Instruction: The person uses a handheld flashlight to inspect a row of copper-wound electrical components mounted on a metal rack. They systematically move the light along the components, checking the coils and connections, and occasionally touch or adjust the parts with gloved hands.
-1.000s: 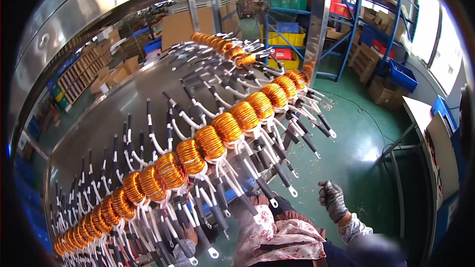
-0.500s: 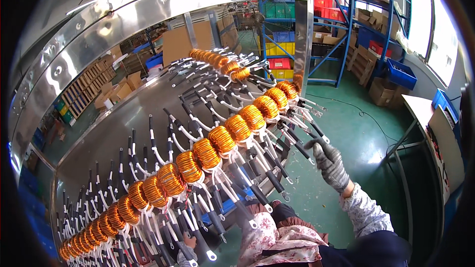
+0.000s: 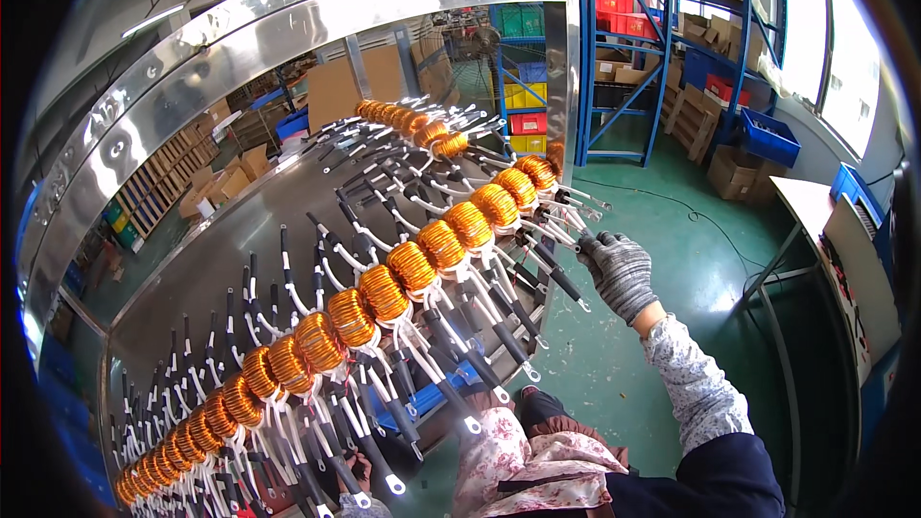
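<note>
— Right, which lead is in hand? 
— One of the white-sleeved, black-tipped wire leads [image 3: 568, 230] hanging off the copper-orange wound toroid coils [image 3: 469, 224], near the far end of the row that runs slantwise across the polished steel panel [image 3: 240, 221]. 
— And the grip? 
— The right hand [image 3: 619, 273], in a grey knitted glove, has fingertips [image 3: 587, 246] pressed together, pinching that lead just beside its coil. 
— The left hand? 
— Low by the near coils, mostly hidden under leads; I cannot tell its grip. 
— Advice? 
— I'd judge it best to pinch on the sleeve, pull along the lead's own line, and keep clear of neighbouring ring terminals [image 3: 530, 376] so nothing snags. The green floor [image 3: 691, 259] lies below.
</note>
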`<action>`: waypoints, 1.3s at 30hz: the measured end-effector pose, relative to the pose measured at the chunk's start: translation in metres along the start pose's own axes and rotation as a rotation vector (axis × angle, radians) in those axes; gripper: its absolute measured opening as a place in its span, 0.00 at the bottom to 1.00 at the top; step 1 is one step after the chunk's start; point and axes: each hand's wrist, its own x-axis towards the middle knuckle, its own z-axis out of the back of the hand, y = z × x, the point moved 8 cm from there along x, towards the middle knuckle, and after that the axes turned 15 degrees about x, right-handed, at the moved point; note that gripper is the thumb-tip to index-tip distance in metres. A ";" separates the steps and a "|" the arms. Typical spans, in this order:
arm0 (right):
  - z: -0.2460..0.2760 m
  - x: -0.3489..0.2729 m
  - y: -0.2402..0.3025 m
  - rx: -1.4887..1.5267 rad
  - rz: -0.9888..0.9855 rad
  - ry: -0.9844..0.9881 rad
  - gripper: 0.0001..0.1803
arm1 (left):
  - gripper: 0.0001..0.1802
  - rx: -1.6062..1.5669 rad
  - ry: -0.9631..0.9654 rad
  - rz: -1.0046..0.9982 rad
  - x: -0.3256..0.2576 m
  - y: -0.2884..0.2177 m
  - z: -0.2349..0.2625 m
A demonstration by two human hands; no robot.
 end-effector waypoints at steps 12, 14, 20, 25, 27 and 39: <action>-0.028 0.015 0.017 0.006 -0.020 -0.129 0.11 | 0.09 -0.316 0.264 0.057 -0.033 -0.018 -0.033; -0.027 0.016 0.017 0.061 0.020 -0.147 0.13 | 0.10 -0.355 0.389 0.049 -0.044 -0.021 -0.046; -0.009 -0.007 0.004 0.294 0.005 -0.355 0.16 | 0.19 0.158 0.132 0.189 -0.090 -0.014 -0.104; -0.010 -0.001 0.008 0.368 0.005 -0.412 0.11 | 0.20 0.255 0.304 0.281 -0.127 0.003 -0.178; -0.015 0.002 0.002 0.425 -0.048 -0.384 0.11 | 0.21 0.275 0.365 0.300 -0.133 0.004 -0.212; -0.024 0.002 -0.006 0.483 -0.058 -0.340 0.12 | 0.20 0.561 0.689 0.105 -0.157 0.005 -0.336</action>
